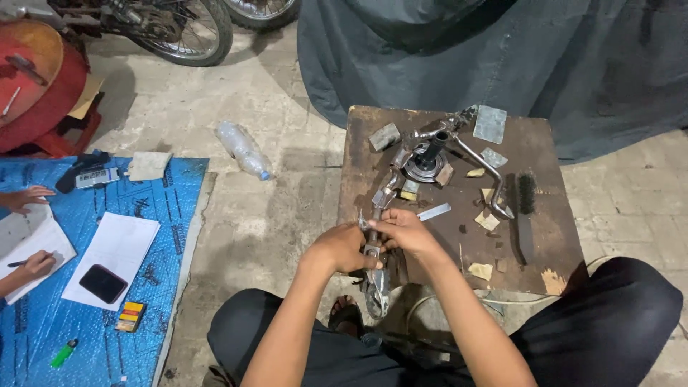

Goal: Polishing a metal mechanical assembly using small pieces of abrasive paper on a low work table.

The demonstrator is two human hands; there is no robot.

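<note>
A bent chrome metal frame (401, 168) is laid across a low dark wooden table (545, 236), its near end overhanging the table's front edge. That near end is gripped by both hands: the left hand (342, 249) is closed around it from the left, and the right hand (405, 231) is closed over it from above, fingers curled, the two hands touching. The frame is judged to be rigid and fairly heavy, with a smooth plated surface that could slip in a bare palm; hold is best taken on the straight tube sections, away from the jointed bracket and the round hub (425, 166) at the middle. Small scraps of sandpaper (490, 123) are scattered on the table, and a wire brush (526, 215) is lying near its right edge. On the floor to the left, a clear plastic bottle (244, 149) with a blue cap is lying on its side. On a blue mat (43, 322) are seen white paper sheets (115, 251), a dark phone (102, 283), a small yellow-and-red box (130, 315) and a green lighter (63, 352). Another person's hands (29, 266) are writing at the mat's left edge.
</note>
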